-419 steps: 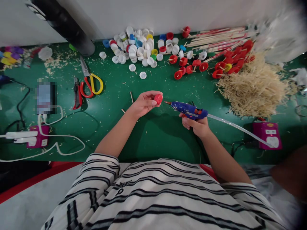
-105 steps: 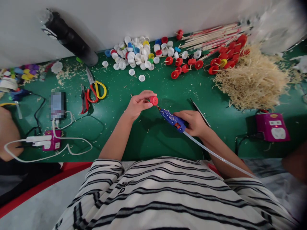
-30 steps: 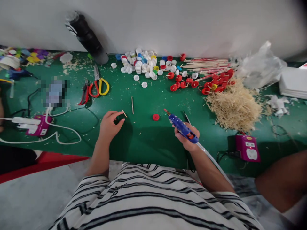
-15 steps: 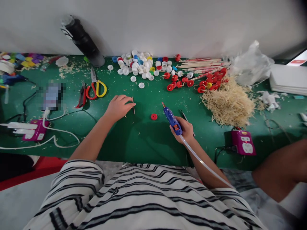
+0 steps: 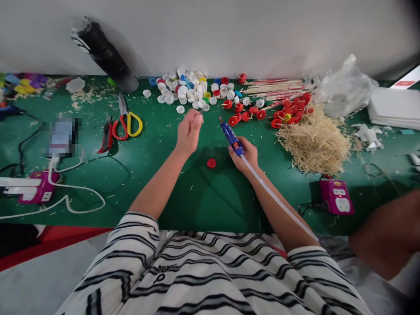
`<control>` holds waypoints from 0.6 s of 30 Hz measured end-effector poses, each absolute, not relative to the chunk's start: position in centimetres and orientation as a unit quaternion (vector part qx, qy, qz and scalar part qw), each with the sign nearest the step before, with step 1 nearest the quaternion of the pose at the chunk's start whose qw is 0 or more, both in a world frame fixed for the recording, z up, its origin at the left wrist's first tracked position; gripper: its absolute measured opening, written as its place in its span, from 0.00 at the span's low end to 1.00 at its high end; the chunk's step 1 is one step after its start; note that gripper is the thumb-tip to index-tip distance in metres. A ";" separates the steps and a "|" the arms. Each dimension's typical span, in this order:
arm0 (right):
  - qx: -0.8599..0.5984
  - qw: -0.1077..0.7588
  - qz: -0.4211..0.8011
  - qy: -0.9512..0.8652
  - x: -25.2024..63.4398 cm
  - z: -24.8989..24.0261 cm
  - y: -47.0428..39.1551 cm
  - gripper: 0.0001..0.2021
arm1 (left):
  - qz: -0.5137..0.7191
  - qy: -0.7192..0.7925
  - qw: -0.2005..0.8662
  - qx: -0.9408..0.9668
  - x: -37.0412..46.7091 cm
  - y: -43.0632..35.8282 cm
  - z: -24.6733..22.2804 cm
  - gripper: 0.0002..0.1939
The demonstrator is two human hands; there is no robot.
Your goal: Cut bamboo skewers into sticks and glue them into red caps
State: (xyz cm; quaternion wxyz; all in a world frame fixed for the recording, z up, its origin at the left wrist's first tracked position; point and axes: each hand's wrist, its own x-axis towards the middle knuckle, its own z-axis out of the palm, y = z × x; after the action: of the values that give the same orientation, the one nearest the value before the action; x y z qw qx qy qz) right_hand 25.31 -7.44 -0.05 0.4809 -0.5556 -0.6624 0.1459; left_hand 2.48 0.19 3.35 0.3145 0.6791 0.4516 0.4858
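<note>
My right hand [image 5: 244,153] is closed round a blue glue gun [image 5: 231,138], its tip pointing up and to the left and a long clear glue stick [image 5: 275,197] trailing from its rear. My left hand [image 5: 190,131] is raised just below the pile of white caps [image 5: 188,89], fingers pinched together; what they hold, if anything, is too small to name. Between and below the two hands a red cap [image 5: 211,163] lies on the green table [image 5: 203,197].
Scissors [image 5: 129,122] and red-handled pliers [image 5: 106,135] lie left. A black bottle [image 5: 110,54] stands behind them. Red caps on sticks [image 5: 292,109], wood shavings [image 5: 315,144] and a purple socket block [image 5: 337,197] are on the right, near another person's limb [image 5: 383,236].
My left hand has moved up and to the right, leaving the thin stick-like piece's former place, its fingers now pinched. My right hand has shifted slightly up with the glue gun.
</note>
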 end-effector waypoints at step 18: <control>-0.447 0.454 0.129 -0.760 26.8 1.5 -8.5 0.20 | 0.446 0.381 0.231 0.776 3.9 -0.7 2.3 0.23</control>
State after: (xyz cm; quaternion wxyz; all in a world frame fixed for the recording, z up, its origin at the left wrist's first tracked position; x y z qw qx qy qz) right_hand 26.84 -8.51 1.49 0.4538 -0.4472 -0.7599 0.1290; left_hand 3.89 -0.71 2.28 0.2312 0.7759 0.3811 0.4464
